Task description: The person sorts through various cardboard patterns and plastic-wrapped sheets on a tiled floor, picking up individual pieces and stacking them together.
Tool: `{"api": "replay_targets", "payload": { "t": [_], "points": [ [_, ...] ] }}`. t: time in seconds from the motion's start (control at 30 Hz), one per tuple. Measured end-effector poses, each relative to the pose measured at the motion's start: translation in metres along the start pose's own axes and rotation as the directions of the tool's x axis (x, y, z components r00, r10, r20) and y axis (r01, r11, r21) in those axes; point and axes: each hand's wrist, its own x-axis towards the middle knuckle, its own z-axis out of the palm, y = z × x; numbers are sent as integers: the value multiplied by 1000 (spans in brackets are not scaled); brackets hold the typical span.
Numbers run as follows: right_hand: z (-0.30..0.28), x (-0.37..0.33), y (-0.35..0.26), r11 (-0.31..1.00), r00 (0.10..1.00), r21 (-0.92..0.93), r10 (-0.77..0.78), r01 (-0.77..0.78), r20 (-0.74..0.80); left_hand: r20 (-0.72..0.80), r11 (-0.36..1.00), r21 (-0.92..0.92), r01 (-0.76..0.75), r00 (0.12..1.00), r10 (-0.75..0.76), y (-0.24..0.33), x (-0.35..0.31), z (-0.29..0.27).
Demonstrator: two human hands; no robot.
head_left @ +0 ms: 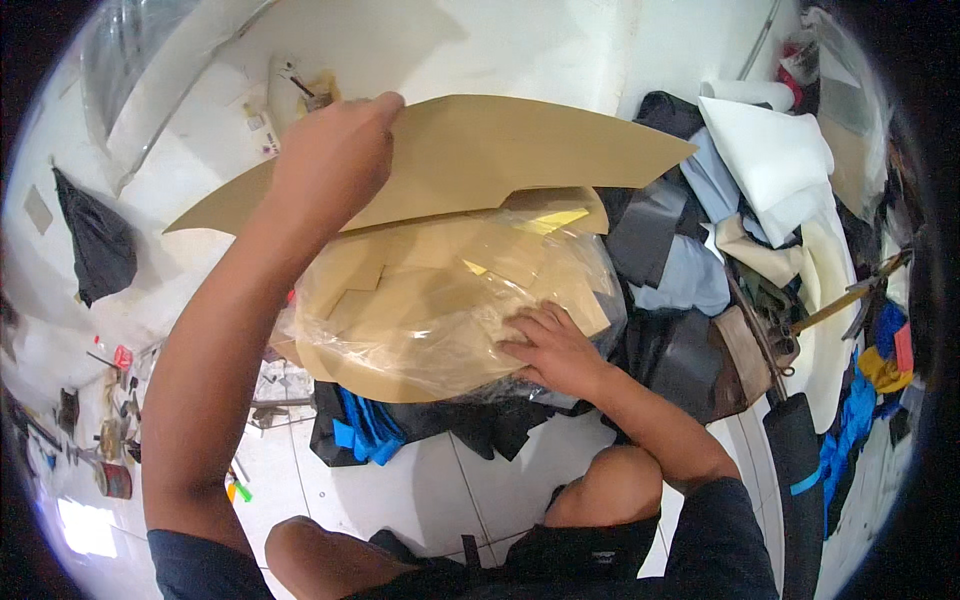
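Note:
My left hand (342,150) is closed on the upper edge of a large curved sheet of brown cardboard (520,150), which it holds up with the pointed ends to left and right. Below and partly behind that sheet lies a clear plastic bag (420,338) with several brown cardboard pieces (345,300) inside, some with yellow patches. My right hand (560,352) rests on the right side of the bag, fingers spread and slightly bent against the plastic. The sheet's lower edge hides the far part of the bag.
Black and grey fabric pieces (650,235) and a white foam sheet (775,165) are heaped at the right. Dark and blue scraps (368,425) lie under the bag on the tiled floor (420,490). Small tools and tins (115,480) stand far left. A white wall (520,50) rises behind.

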Motion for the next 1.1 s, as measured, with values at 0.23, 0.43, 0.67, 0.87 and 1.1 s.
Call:
{"api": "replay_targets", "payload": {
  "t": [0.23,0.43,0.67,0.87,1.1],
  "points": [
    [7,-1,7,988,992,126,-78,89,-95,82,997,61,44,995,-48,-3,21,-5],
    [-2,5,6,974,982,219,-14,56,-188,6,995,13,100,995,-101,-9,23,-5],
    [-11,-7,9,994,996,105,41,-32,-84,24,995,-15,97,995,-97,-13,30,-6],
    [-16,3,2,999,991,51,2,5,-132,15,997,7,73,997,-73,-12,29,-2],
    [-7,-15,4,992,990,110,-48,63,-135,24,995,1,97,995,-97,-6,26,-7]
  ]
}}
